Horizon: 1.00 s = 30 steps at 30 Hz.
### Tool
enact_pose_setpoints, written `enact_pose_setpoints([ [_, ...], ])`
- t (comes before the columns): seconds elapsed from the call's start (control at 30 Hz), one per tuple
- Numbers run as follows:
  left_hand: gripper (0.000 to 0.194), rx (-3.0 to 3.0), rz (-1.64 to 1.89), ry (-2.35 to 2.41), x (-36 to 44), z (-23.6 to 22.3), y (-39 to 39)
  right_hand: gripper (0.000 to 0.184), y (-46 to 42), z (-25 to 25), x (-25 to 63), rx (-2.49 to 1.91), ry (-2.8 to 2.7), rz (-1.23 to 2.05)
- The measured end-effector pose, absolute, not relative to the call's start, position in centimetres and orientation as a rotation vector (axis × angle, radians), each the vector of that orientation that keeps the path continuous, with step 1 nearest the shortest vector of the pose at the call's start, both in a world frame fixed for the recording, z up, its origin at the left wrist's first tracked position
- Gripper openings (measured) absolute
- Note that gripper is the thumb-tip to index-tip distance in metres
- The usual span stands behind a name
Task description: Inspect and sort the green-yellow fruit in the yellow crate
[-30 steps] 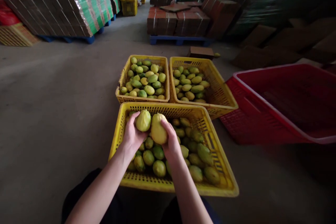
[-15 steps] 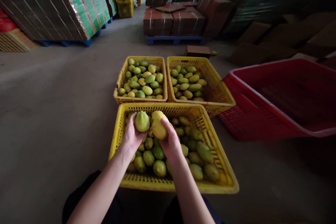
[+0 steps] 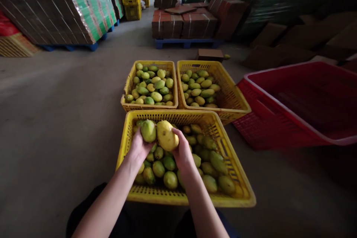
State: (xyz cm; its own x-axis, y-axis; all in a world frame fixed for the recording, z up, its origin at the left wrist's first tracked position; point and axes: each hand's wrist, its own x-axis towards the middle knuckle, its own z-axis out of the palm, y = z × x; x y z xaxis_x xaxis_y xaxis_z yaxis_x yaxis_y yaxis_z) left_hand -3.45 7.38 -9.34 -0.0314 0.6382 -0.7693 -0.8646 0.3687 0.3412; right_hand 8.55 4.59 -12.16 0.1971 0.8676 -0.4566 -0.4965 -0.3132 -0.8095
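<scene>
Green fruit point(image 3: 148, 131) and yellow fruit point(image 3: 167, 136) have turned since earlier, above the near crate point(image 3: 228, 201).
Left hand point(image 3: 139, 146) grips the first, right hand point(image 3: 183, 150) the second; a loosened grip could drop either, bruising it.

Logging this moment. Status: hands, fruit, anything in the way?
Left hand holding a green fruit; right hand holding a yellow fruit. Both over the nearest yellow crate. Nothing visibly blocking either hand.

Bare hands point(image 3: 182, 151), bare forearms point(image 3: 113, 195), seemingly dark trousers point(image 3: 82, 204)
</scene>
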Motion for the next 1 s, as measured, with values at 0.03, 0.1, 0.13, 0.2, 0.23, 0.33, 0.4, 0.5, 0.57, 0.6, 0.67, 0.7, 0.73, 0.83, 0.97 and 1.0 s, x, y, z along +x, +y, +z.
enact_pose_setpoints([
  [0.03, 0.022, -0.251, 1.247, 1.037, -3.5, -9.3, 7.4, 0.026, 4.5, -12.2, 8.6, -1.281, -0.417, 1.429],
  [0.1, 0.024, -0.210, 1.283, 1.039, -3.5, -8.9, 7.4, 0.026, 4.5, -12.1, 8.6, -1.316, -0.444, 1.405],
  [0.13, 0.025, -0.199, 1.296, 1.045, -3.5, -8.7, 7.4, 0.026, 4.4, -12.1, 8.5, -1.298, -0.475, 1.387],
  [0.2, 0.027, -0.203, 1.310, 1.063, -3.5, -8.1, 7.4, 0.028, 4.4, -11.8, 8.3, -1.230, -0.507, 1.382],
  [0.23, 0.029, -0.208, 1.311, 1.074, -3.5, -7.9, 7.4, 0.029, 4.3, -11.8, 8.2, -1.193, -0.503, 1.392],
  [0.33, 0.027, -0.189, 1.300, 1.068, -3.6, -7.9, 7.4, 0.033, 4.4, -11.5, 8.0, -1.108, -0.450, 1.393],
  [0.4, 0.022, -0.172, 1.269, 1.020, -3.6, -8.3, 7.4, 0.038, 4.6, -11.4, 8.1, -1.083, -0.380, 1.384],
  [0.5, 0.018, -0.204, 1.197, 0.993, -3.4, -9.1, 7.7, 0.045, 4.7, -10.9, 8.2, -1.060, -0.294, 1.421],
  [0.57, 0.020, -0.222, 1.153, 1.023, -3.3, -9.5, 7.8, 0.048, 4.8, -10.6, 8.2, -1.055, -0.277, 1.452],
  [0.6, 0.022, -0.223, 1.139, 1.035, -3.2, -9.6, 7.9, 0.048, 4.8, -10.5, 8.1, -1.055, -0.268, 1.467],
  [0.67, 0.024, -0.218, 1.131, 1.039, -3.2, -9.6, 7.9, 0.046, 4.8, -10.4, 8.1, -1.047, -0.208, 1.507],
  [0.7, 0.024, -0.215, 1.135, 1.035, -3.2, -9.6, 7.9, 0.044, 4.8, -10.4, 8.1, -1.041, -0.156, 1.529],
  [0.73, 0.024, -0.210, 1.143, 1.029, -3.3, -9.5, 7.9, 0.041, 4.8, -10.5, 8.1, -1.037, -0.099, 1.548],
  [0.83, 0.023, -0.190, 1.146, 1.008, -3.4, -9.3, 7.6, 0.031, 5.0, -10.8, 8.2, -1.041, 0.016, 1.569],
  [0.97, 0.026, -0.188, 1.103, 1.004, -3.5, -9.1, 7.4, 0.021, 5.2, -10.6, 8.3, -1.058, 0.074, 1.554],
  [1.0, 0.025, -0.191, 1.093, 1.010, -3.4, -9.0, 7.5, 0.020, 5.2, -10.5, 8.3, -1.061, 0.095, 1.559],
])
